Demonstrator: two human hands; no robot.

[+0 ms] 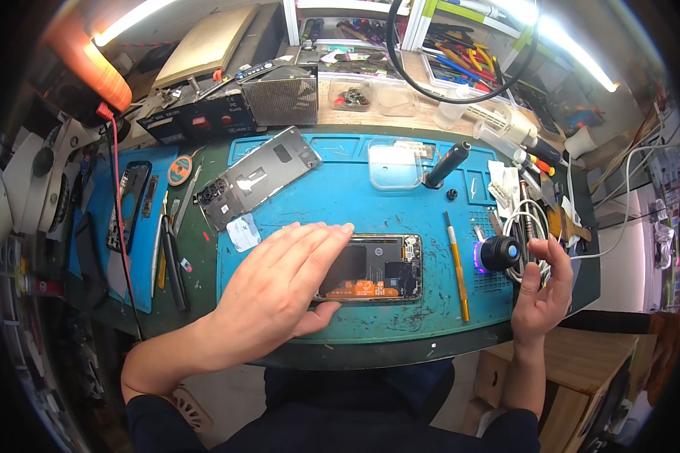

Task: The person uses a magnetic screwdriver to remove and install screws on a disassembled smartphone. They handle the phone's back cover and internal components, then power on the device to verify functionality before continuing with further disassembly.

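An opened smartphone (366, 260) lies on the blue repair mat (340, 177), its inside facing up with a dark battery and an orange flex strip showing. My left hand (279, 279) is laid across its left part, fingers stretched out toward the upper edge and thumb by the lower edge; that part is hidden, and whether the hand touches the phone I cannot tell. My right hand (540, 298) is raised beside a small black lamp (500, 254) glowing purple. Its fingers are loosely bent, apart from the thumb, with nothing visible between them.
A detached phone back cover (261, 177) lies behind my left hand. A yellow pen-like tool (456, 266) rests right of the phone. Further back stand a black screwdriver-like tool (447, 164) and a clear plastic box (395, 164). White cables (533, 215) and tools crowd the right side.
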